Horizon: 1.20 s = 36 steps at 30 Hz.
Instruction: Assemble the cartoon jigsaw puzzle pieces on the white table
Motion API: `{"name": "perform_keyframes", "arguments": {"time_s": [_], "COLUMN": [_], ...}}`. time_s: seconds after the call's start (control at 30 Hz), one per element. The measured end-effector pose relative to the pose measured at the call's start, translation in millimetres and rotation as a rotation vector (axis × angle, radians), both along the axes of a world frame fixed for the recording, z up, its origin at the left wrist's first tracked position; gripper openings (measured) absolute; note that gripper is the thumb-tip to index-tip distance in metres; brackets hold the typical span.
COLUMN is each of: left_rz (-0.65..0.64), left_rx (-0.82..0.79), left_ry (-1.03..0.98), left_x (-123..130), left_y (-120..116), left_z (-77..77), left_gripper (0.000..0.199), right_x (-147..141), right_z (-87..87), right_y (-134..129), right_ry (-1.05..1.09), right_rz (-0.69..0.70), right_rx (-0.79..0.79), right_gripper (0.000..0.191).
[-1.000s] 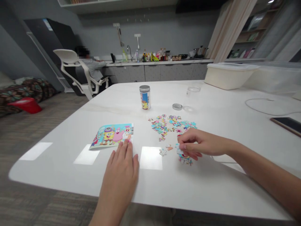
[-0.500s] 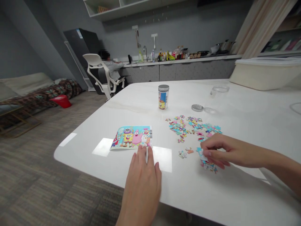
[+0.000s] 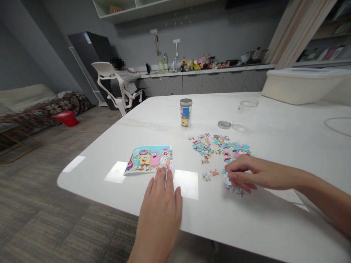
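My left hand lies palm down, fingers stretched out, its fingertips on the lower edge of a cartoon picture card. My right hand is closed in a pinch on a pale jigsaw piece, partly hidden by the fingers. Beneath that hand lies a small cluster of jigsaw pieces, partly covered. Just left of it are a few loose pieces. Farther back spreads a larger scatter of colourful jigsaw pieces, many overlapping.
Behind the pieces stands a clear jar with a metal lid. A loose round lid and a clear container lie to its right. A cream storage box occupies the far right. A person sits in a white chair beyond the table.
The whole view has shifted slightly, so things appear farther left. My right hand stays low over the small cluster, the pale piece at its fingertips. My left hand keeps its place at the card.
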<state>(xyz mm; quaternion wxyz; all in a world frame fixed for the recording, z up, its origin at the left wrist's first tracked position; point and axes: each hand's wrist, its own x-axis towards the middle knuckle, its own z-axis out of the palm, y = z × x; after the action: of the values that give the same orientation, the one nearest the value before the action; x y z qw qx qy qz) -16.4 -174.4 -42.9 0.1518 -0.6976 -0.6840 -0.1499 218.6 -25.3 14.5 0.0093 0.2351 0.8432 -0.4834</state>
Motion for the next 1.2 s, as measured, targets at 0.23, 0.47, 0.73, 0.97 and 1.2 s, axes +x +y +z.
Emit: {"name": "perform_keyframes", "arguments": {"time_s": [0.23,0.47,0.73,0.97,1.2], "left_rz": [0.062,-0.066,-0.270,-0.651,-0.610], "left_rx": [-0.012,0.063,0.036,0.207,0.215], "left_ry": [-0.142,-0.186,-0.380,-0.385,-0.473], "left_x": [3.1,7.4,28.9,59.9,65.3], "left_y": [-0.2,-9.6,-18.0,-0.1,8.8], "left_z": [4.6,18.0,24.7,22.7,7.4], "left_gripper": [0.040,0.028,0.020,0.018,0.018], "right_x": [-0.1,-0.3,0.4,0.9,-0.1], "right_z": [-0.1,3.1,1.0,2.3,4.7], "right_y": [0.0,-2.6,-2.2,-3.7,-5.0], "right_ry": [-0.082,-0.084,-0.089,-0.034,-0.045], "right_rz": [0.038,0.061,0.084,0.130,0.150], "right_rx": [0.064,0.041,0.024,-0.063,-0.082], "right_gripper": [0.032,0.029,0.030,0.032,0.029]}}
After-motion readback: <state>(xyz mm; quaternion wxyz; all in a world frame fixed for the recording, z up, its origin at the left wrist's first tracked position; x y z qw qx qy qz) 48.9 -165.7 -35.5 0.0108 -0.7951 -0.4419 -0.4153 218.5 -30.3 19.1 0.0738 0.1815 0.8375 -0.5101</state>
